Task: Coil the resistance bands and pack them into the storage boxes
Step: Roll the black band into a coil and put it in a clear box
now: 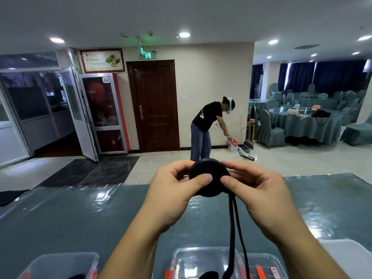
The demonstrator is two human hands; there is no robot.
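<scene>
Coiling is the step in hand, head view, the only one: a black resistance band wound into a thick round disc [209, 179] is held up in the air above the bench [80, 218], which is covered in grey-green cloth under a clear shiny sheet. Left hand [175, 196] closed on the disc's left edge, thumb pressed on the near face, fingers curled round behind. Right hand [259, 196] closed on the right edge the same way, thumb beside the left thumb, the two nearly touching. Two loose black strands [234, 228] hang from the bottom of the disc straight down toward a clear plastic storage box with orange clasps [203, 258] at the near edge; dark shapes lie in it, too cut off to identify. A second clear box with orange trim [60, 264] sits at lower left, well apart. Judgement: coil mostly wound, tail not yet taken in. Next move likely calls for turning the disc while one thumb pins the wraps, feeding the hanging strands on evenly, then lowering the coil into a box. Risk: slackening grip lets the wraps spring loose.
</scene>
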